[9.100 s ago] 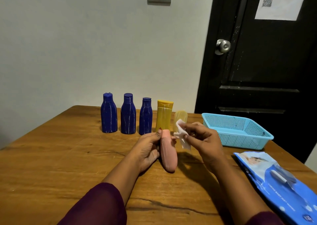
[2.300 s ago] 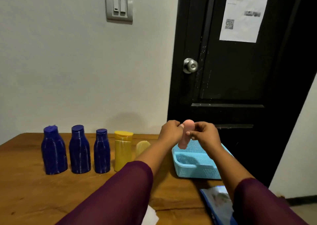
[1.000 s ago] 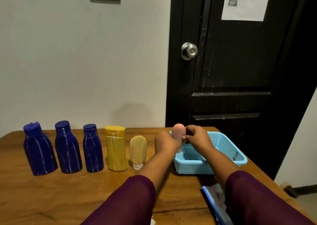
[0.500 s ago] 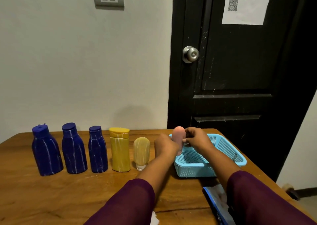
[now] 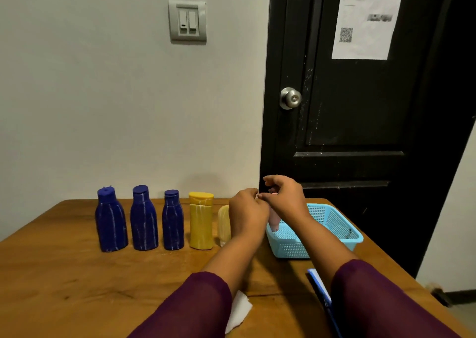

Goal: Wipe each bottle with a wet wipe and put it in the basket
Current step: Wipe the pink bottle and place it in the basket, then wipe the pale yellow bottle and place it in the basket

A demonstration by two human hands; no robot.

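Both hands are raised together over the near left corner of a light blue basket (image 5: 334,224), which sits on a wooden bench (image 5: 64,273). The left hand (image 5: 247,214) and right hand (image 5: 286,198) meet fingertip to fingertip, pinching the top of a pink bottle (image 5: 274,218). The bottle hangs upright below the grip, its lower end dipping inside the basket; whether it touches the basket floor cannot be told. Most of the bottle is hidden behind the hands, so only a pink strip shows between the wrists. Both grips are narrow, closed on the bottle's upper end. A tiny white speck shows where the fingertips meet; what it is cannot be made out.

To the left of the grip, a row of bottles stands upright along the back of the bench: nearest, a pale yellow bottle (image 5: 223,224) partly hidden behind the left hand, then a taller yellow bottle (image 5: 201,221), then three dark blue bottles (image 5: 143,219) side by side.

Nearer the person than the grip, a crumpled white wipe (image 5: 238,312) lies on the bench beside the left sleeve (image 5: 190,309). A blue wipes pack (image 5: 320,296) peeks out beside the right sleeve (image 5: 381,299). Behind the grip is a black door (image 5: 360,118) with a round metal knob (image 5: 290,98).
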